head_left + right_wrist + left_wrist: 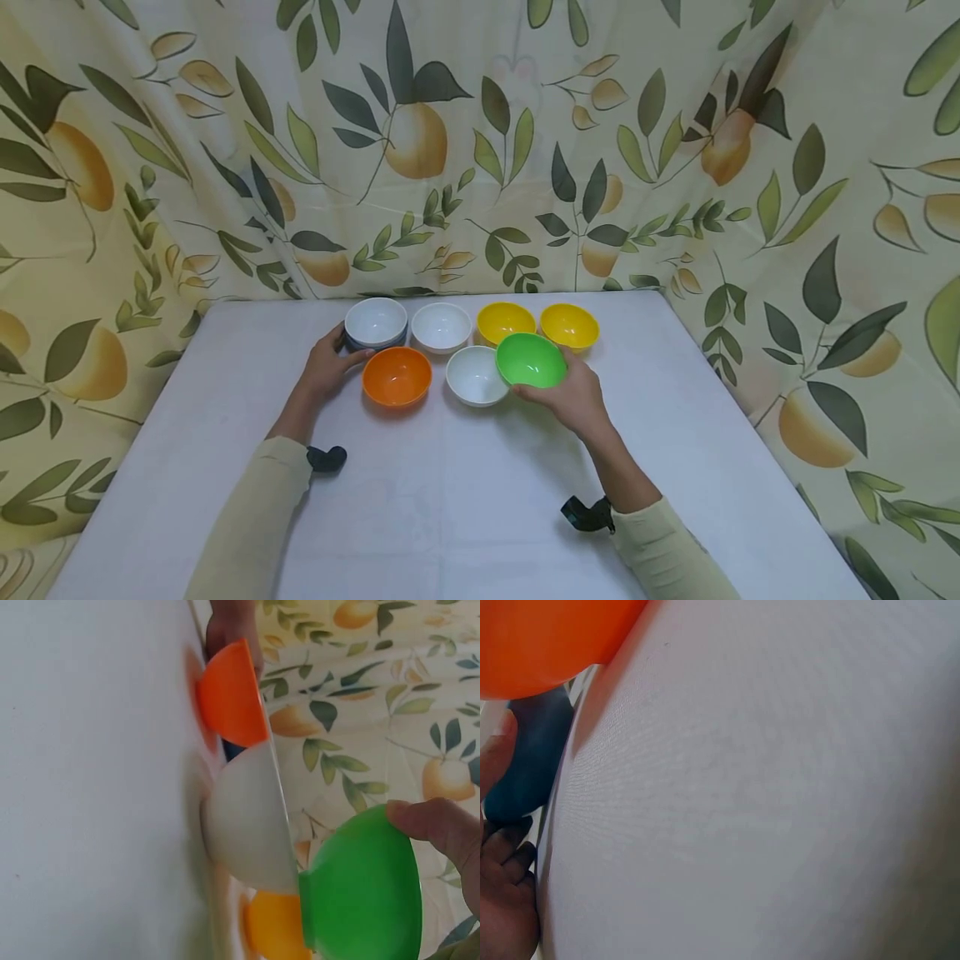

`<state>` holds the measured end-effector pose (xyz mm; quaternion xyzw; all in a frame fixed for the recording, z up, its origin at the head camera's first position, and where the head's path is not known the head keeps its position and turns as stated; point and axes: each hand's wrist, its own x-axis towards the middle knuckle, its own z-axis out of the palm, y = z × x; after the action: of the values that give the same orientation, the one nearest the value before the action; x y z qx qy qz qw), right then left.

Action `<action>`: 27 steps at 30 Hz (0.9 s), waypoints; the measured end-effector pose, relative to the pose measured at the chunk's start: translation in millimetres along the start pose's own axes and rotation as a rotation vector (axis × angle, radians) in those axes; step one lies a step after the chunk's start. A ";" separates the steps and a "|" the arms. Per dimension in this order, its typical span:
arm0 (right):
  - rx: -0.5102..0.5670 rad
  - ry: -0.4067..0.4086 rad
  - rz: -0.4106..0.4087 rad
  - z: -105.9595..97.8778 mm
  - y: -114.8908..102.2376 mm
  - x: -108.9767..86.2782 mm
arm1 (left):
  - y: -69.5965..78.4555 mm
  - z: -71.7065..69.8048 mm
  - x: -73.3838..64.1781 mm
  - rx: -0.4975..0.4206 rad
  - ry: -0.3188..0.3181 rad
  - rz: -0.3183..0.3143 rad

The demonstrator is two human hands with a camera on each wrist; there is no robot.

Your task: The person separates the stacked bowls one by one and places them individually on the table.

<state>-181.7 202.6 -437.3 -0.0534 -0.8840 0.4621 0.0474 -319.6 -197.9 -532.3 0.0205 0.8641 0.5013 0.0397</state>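
Observation:
My right hand (pixel 573 396) grips a green bowl (pixel 531 361) by its rim, thumb on the near side, and holds it off the table. In the right wrist view the green bowl (pixel 364 892) hangs beside a white bowl (pixel 247 817). At the left, my left hand (pixel 327 367) holds the side of a dark blue bowl (pixel 536 754), thumb in front and fingers at its outer side. A white bowl (pixel 377 322) sits inside that blue one. Just in front stands an orange bowl (pixel 397 377), near my left thumb.
Another white bowl (pixel 442 327) and two yellow bowls (pixel 506 321) (pixel 570 326) line the back of the white-covered table (pixel 450 517). A white bowl (pixel 476 377) stands in the front row beside the orange one. A fruit-patterned curtain (pixel 480 208) hangs behind.

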 end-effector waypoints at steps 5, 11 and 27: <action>-0.007 0.015 -0.002 -5.3 3.1 -0.3 | 0.4 -0.2 0.7 0.009 -0.004 -0.002; -0.038 0.028 0.038 -9.4 10.0 2.1 | 2.9 0.1 0.2 0.007 -0.001 -0.007; -0.070 0.037 0.127 -4.8 41.8 9.3 | 1.0 -0.6 0.7 0.014 -0.005 -0.017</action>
<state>-188.2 231.5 -468.6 -0.1193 -0.8935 0.4318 0.0323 -320.3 -197.9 -531.2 0.0146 0.8677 0.4948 0.0458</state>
